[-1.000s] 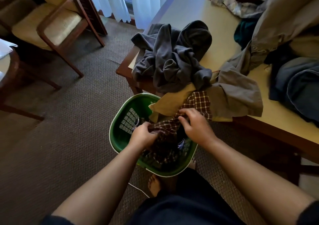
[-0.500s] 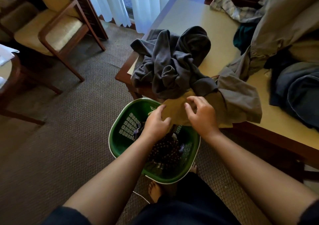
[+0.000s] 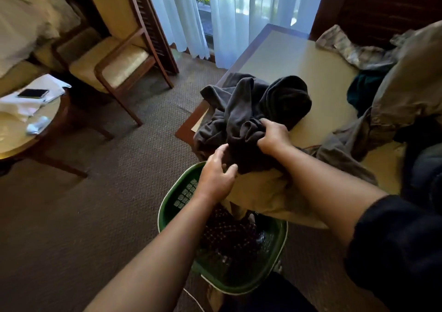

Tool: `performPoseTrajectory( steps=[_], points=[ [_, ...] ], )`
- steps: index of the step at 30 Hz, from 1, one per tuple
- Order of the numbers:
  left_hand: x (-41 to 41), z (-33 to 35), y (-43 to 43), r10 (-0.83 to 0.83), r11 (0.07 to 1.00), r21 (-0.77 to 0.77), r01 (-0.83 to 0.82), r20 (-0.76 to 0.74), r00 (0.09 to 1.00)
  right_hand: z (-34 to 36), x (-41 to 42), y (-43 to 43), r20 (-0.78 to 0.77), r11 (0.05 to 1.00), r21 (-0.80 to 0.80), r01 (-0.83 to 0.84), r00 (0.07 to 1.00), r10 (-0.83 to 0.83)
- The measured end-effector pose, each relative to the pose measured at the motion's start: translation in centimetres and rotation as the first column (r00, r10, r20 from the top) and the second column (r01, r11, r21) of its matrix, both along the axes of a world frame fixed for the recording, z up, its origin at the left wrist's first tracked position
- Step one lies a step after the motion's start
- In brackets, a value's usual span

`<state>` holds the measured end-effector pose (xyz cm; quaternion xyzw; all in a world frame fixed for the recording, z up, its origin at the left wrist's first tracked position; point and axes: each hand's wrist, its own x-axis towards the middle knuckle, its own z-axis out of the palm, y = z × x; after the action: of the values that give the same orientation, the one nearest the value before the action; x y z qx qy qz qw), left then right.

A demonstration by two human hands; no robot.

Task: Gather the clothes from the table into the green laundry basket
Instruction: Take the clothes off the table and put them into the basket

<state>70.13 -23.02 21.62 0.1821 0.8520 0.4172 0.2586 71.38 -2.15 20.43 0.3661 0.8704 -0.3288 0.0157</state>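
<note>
Your right hand [image 3: 272, 137] has its fingers [image 3: 264, 123] clenched into a bunch of the dark grey garment [image 3: 258, 101]. That garment lies heaped on the corner of the tabletop [image 3: 299, 58] nearest you, at about 12 o'clock. Your left hand [image 3: 216, 175] sits at 7 o'clock from the right one. Its forefinger and thumb curve either side of the garment's lower edge, but you cannot tell from this view whether they actually pinch the cloth.

The green laundry basket [image 3: 172, 206] stands on the carpet [image 3: 95, 192] at your 6 o'clock, tight against the tabletop's edge and below both hands. A dark checked garment [image 3: 227, 235] lies inside it. A tan garment [image 3: 263, 192] hangs off the tabletop edge, its lower end dipping into the basket, and the dark grey garment lies on top of it.

From 1 to 3 o'clock more clothes cover the tabletop. A grey-brown piece [image 3: 346, 154] touches the tan one. Beyond it is a large beige piece [image 3: 406, 79] with a teal one [image 3: 358, 89] partly under it. A pale patterned cloth [image 3: 346, 46] lies at the far edge, and a dark blue piece [image 3: 425, 168] is at 3 o'clock.

A wooden armchair [image 3: 114, 65] stands at 10 o'clock. At 9 o'clock a round side table [image 3: 19, 134] carries a phone [image 3: 33, 93]. Sheer curtains [image 3: 229, 12] hang at 12 o'clock.
</note>
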Motion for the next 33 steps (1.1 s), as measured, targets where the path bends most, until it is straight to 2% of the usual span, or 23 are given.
performPoseTrajectory(
  steps=[2,6,8,10,13,15,16,18,20,22,23,26,28,30,33],
  points=[
    [-0.2,0.9,0.6,0.02,1.0,0.004,-0.02,-0.049,0.999,1.1,0.0,0.4,-0.129,0.994,-0.101,0.048,0.99,-0.061],
    [-1.1,4.3,1.9,0.027,1.0,-0.004,-0.028,-0.068,0.997,5.3,2.0,-1.0,-0.416,0.93,-0.366,-0.044,0.902,-0.121],
    [-1.4,5.5,1.7,0.01,1.0,0.01,-0.008,-0.14,0.99,7.3,3.8,-2.1,-0.499,0.792,-0.585,-0.174,0.847,-0.182],
    [-1.3,6.0,1.0,-0.064,0.992,0.098,0.083,-0.183,0.981,8.4,6.0,-2.9,-0.527,0.64,-0.713,-0.286,0.82,-0.221],
    [0.1,6.1,0.1,-0.107,0.964,0.239,0.117,-0.054,0.993,8.3,8.9,-4.1,-0.529,0.466,-0.815,-0.344,0.771,-0.356],
    [1.1,5.9,-0.2,-0.064,0.926,0.376,0.033,0.071,0.995,7.8,10.4,-5.2,-0.547,0.44,-0.819,-0.368,0.732,-0.407],
    [1.5,5.9,-0.2,-0.05,0.895,0.445,-0.021,0.147,0.988,7.5,11.0,-5.7,-0.574,0.478,-0.794,-0.376,0.722,-0.385],
    [1.9,5.9,-0.5,-0.017,0.85,0.512,-0.125,0.264,0.964,6.1,12.1,-6.4,-0.59,0.615,-0.719,-0.324,0.753,-0.293],
    [1.7,6.1,-1.3,0.012,0.827,0.533,-0.181,0.305,0.952,4.3,13.2,-6.8,-0.569,0.751,-0.61,-0.254,0.799,-0.193],
    [1.3,6.2,-2.6,0.018,0.797,0.566,-0.21,0.326,0.945,2.1,14.6,-7.1,-0.519,0.908,-0.382,-0.173,0.853,-0.056],
    [1.2,6.4,-3.3,0.014,0.789,0.575,-0.217,0.336,0.942,0.9,15.3,-7.4,-0.432,0.952,-0.271,-0.143,0.902,0.012],
    [1.1,6.2,-5.8,0.002,0.81,0.553,-0.196,0.331,0.944,-2.7,17.3,-7.8,-0.171,0.99,0.014,-0.142,0.975,0.142],
    [1.3,5.8,-7.5,0.042,0.822,0.527,-0.217,0.324,0.945,-4.5,18.0,-7.5,0.038,0.943,0.232,-0.238,0.971,0.236],
    [1.5,5.3,-9.2,0.09,0.822,0.507,-0.258,0.332,0.939,-4.9,18.2,-6.8,0.215,0.897,0.337,-0.285,0.951,0.222],
    [1.6,4.8,-11.2,0.144,0.832,0.475,-0.285,0.311,0.94,-4.9,17.8,-6.3,0.193,0.871,0.453,-0.19,0.975,0.113]
  ],
)
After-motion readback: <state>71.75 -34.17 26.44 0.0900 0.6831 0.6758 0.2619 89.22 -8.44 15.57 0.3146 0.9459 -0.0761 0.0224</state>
